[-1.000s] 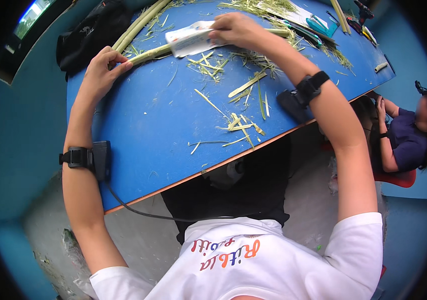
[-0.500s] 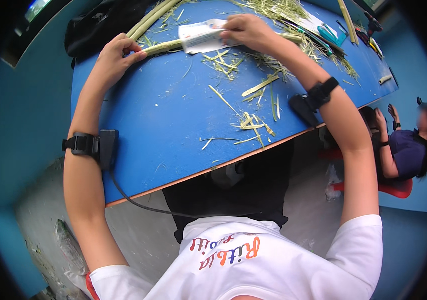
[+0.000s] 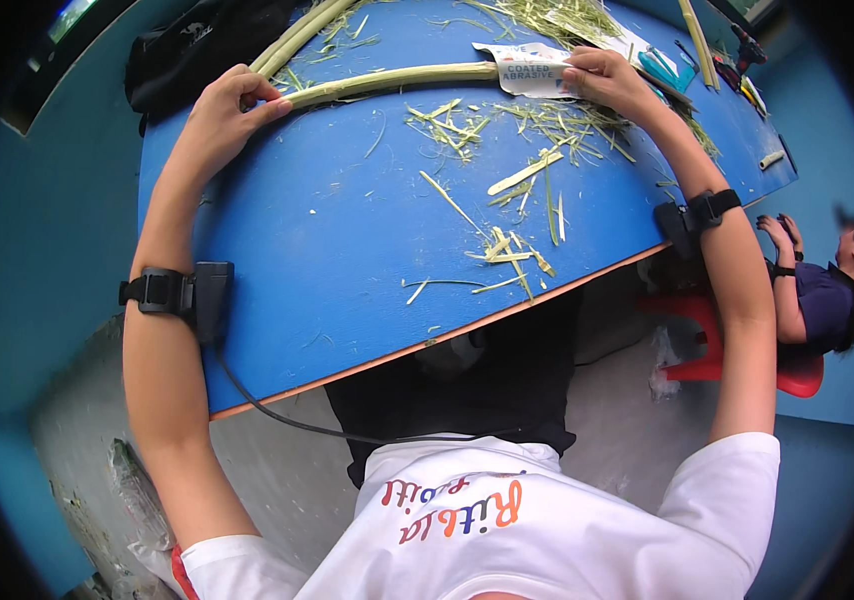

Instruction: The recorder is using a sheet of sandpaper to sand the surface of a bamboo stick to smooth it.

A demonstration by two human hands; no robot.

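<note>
A long pale-green stalk (image 3: 397, 77) lies across the far part of the blue table. My left hand (image 3: 234, 107) is closed, pinching the stalk's left end between thumb and fingers. Toward the stalk's right, my right hand (image 3: 607, 82) grips a sheet of sandpaper (image 3: 532, 72), its white printed backing facing out. The sandpaper is folded over the stalk and hides that stretch of it. Whether the stalk's right end reaches past my right hand is hard to see.
Strips and shavings (image 3: 507, 250) are scattered over the blue table (image 3: 307, 240). Thicker stalks (image 3: 302, 38) lie at the far left beside a black bag (image 3: 182, 60). Tools (image 3: 747, 50) rest at the far right. Another person (image 3: 817, 290) sits on a red chair (image 3: 707, 340) at the right.
My right hand has slid the sandpaper to the right along the stalk, uncovering its middle. My left hand keeps its hold on the left end. The seated person's hands have moved.
</note>
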